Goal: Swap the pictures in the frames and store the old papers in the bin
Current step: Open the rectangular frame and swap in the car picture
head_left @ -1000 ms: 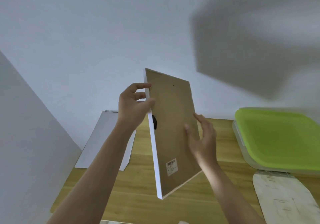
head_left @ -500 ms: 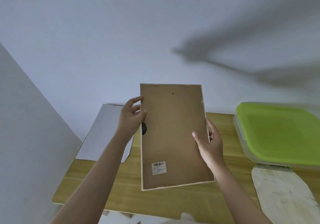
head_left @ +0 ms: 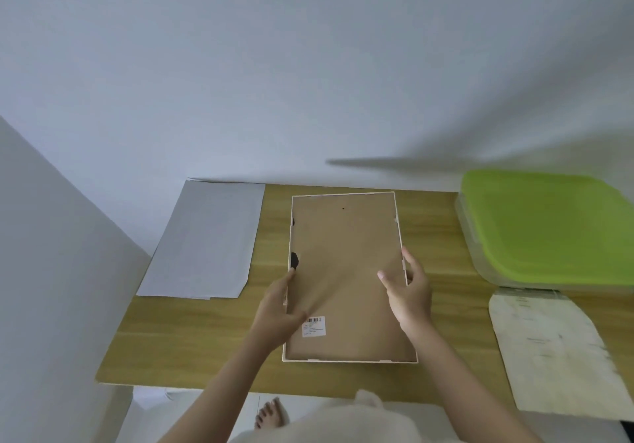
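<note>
Both hands on one frame (head_left: 346, 276): left hand (head_left: 276, 315) wrapped around the left edge, thumb on the backing near a barcode sticker (head_left: 313, 326), fingers tucked under and out of sight; right hand (head_left: 408, 296) clasping the right edge, thumb laid on the brown board, fingertips (head_left: 406, 255) curled over the rim. Lying back-up, flat or nearly so, mid-table (head_left: 192, 332), parallel to the far wall; whether fully resting or a hair above the wood, hard to tell. By the look of it, early in the job: backing board in place, no picture pulled out, small tabs along the white rim apparently not yet turned. Ahead, by judgement: tabs bent back, board lifted, old sheet out, new one in, then the same for any other frame, and old papers into the bin. Green-lidded bin (head_left: 549, 229) at the right back corner, lid on, so opening to come too. Grey sheet (head_left: 206, 240) to the left of the frame, pale printed sheet (head_left: 545, 350) right front, hanging partly off the table edge; which is old and which new, not clear. Frame itself: slim white border, plain brown fibreboard back, dark hanger bit at the left edge, tiny hole near the top; light, stiff, easy to slide.
</note>
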Action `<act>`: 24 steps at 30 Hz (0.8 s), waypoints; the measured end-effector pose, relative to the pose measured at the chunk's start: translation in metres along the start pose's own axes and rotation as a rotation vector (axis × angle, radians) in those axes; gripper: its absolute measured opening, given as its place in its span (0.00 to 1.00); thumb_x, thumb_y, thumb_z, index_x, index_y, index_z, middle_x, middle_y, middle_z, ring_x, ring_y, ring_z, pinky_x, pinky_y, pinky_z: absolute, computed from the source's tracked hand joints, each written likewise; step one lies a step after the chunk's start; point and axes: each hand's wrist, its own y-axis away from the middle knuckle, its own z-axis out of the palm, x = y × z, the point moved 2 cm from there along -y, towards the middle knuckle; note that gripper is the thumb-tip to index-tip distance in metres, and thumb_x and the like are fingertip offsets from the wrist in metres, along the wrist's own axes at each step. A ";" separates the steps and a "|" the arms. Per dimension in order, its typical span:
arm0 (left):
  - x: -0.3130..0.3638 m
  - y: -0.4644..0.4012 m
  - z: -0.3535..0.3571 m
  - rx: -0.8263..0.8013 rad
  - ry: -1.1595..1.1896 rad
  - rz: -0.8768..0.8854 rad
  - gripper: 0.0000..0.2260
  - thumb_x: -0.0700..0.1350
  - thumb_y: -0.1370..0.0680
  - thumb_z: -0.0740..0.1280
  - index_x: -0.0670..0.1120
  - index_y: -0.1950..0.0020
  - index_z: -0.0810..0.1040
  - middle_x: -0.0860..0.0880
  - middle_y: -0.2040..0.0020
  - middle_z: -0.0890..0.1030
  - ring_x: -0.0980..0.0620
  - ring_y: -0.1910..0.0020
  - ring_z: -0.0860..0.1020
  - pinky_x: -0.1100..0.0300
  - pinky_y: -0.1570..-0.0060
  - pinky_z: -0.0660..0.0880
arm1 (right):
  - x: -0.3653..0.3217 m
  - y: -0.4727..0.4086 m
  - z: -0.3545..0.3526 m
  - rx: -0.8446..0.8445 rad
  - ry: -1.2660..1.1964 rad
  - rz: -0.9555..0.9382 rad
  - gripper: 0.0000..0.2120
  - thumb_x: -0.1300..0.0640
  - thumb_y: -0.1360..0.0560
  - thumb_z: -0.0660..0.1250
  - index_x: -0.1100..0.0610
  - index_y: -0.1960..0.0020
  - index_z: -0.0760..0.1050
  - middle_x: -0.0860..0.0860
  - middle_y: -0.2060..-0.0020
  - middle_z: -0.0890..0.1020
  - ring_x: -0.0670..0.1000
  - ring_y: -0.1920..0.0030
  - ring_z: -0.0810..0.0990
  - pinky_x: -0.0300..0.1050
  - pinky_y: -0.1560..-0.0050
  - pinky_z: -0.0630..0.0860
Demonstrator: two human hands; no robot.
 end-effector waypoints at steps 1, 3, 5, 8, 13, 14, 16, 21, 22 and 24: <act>-0.003 0.000 0.001 -0.006 -0.039 0.010 0.36 0.41 0.30 0.72 0.50 0.25 0.60 0.50 0.30 0.66 0.50 0.32 0.67 0.54 0.33 0.68 | 0.005 0.000 0.003 -0.013 0.011 0.009 0.30 0.61 0.31 0.73 0.51 0.31 0.69 0.49 0.36 0.77 0.49 0.35 0.74 0.50 0.34 0.71; -0.009 -0.002 0.002 -0.016 -0.073 -0.003 0.37 0.41 0.30 0.72 0.48 0.25 0.59 0.50 0.32 0.66 0.50 0.32 0.67 0.56 0.33 0.66 | 0.013 0.001 0.007 -0.043 0.051 0.031 0.30 0.62 0.29 0.72 0.52 0.29 0.68 0.49 0.34 0.74 0.49 0.32 0.71 0.42 0.34 0.68; -0.015 -0.007 0.000 -0.025 -0.121 -0.014 0.38 0.42 0.32 0.74 0.48 0.26 0.60 0.50 0.33 0.67 0.49 0.34 0.68 0.54 0.34 0.67 | 0.020 0.002 0.010 -0.055 0.129 0.061 0.30 0.62 0.28 0.71 0.51 0.28 0.66 0.52 0.34 0.72 0.50 0.33 0.70 0.38 0.40 0.67; -0.022 -0.018 -0.004 -0.044 -0.207 -0.024 0.39 0.45 0.34 0.75 0.50 0.27 0.61 0.51 0.35 0.68 0.47 0.35 0.66 0.49 0.34 0.67 | 0.025 0.003 0.015 -0.069 0.282 0.085 0.30 0.58 0.26 0.69 0.52 0.27 0.63 0.56 0.36 0.71 0.54 0.36 0.72 0.40 0.43 0.69; -0.021 -0.030 -0.009 -0.049 -0.158 -0.031 0.39 0.43 0.36 0.76 0.50 0.27 0.62 0.54 0.40 0.67 0.47 0.39 0.69 0.48 0.38 0.71 | 0.025 -0.001 0.022 -0.092 0.406 0.023 0.29 0.54 0.25 0.67 0.55 0.26 0.61 0.59 0.38 0.69 0.58 0.35 0.68 0.47 0.37 0.67; -0.021 -0.032 -0.010 -0.046 -0.150 -0.035 0.40 0.42 0.36 0.76 0.50 0.28 0.63 0.53 0.41 0.67 0.47 0.39 0.69 0.48 0.38 0.72 | 0.024 -0.002 0.023 -0.097 0.421 0.016 0.29 0.53 0.25 0.67 0.56 0.26 0.62 0.59 0.37 0.68 0.58 0.34 0.68 0.47 0.36 0.66; -0.021 -0.037 -0.013 -0.046 -0.131 -0.041 0.40 0.40 0.37 0.76 0.50 0.28 0.63 0.52 0.40 0.67 0.47 0.40 0.71 0.50 0.39 0.73 | 0.023 -0.005 0.026 -0.105 0.458 0.006 0.29 0.53 0.25 0.68 0.58 0.27 0.63 0.59 0.40 0.69 0.59 0.35 0.68 0.46 0.37 0.66; -0.022 -0.046 -0.020 -0.028 -0.120 -0.051 0.39 0.39 0.36 0.76 0.47 0.28 0.64 0.49 0.38 0.66 0.48 0.42 0.73 0.57 0.43 0.72 | 0.021 -0.013 0.031 -0.140 0.510 0.004 0.29 0.52 0.27 0.70 0.60 0.30 0.66 0.58 0.43 0.71 0.59 0.40 0.71 0.45 0.40 0.68; -0.022 -0.048 -0.021 -0.022 -0.125 -0.057 0.39 0.39 0.36 0.76 0.47 0.28 0.64 0.49 0.38 0.66 0.48 0.42 0.72 0.57 0.43 0.72 | 0.020 -0.014 0.032 -0.157 0.508 -0.005 0.29 0.52 0.27 0.70 0.60 0.30 0.66 0.58 0.42 0.71 0.58 0.39 0.71 0.44 0.39 0.67; -0.024 -0.051 -0.026 -0.010 -0.152 -0.067 0.38 0.39 0.35 0.76 0.46 0.28 0.63 0.49 0.38 0.65 0.48 0.42 0.71 0.55 0.40 0.72 | 0.018 -0.013 0.035 -0.209 0.497 -0.037 0.29 0.53 0.27 0.70 0.60 0.29 0.66 0.58 0.38 0.70 0.56 0.35 0.70 0.44 0.36 0.66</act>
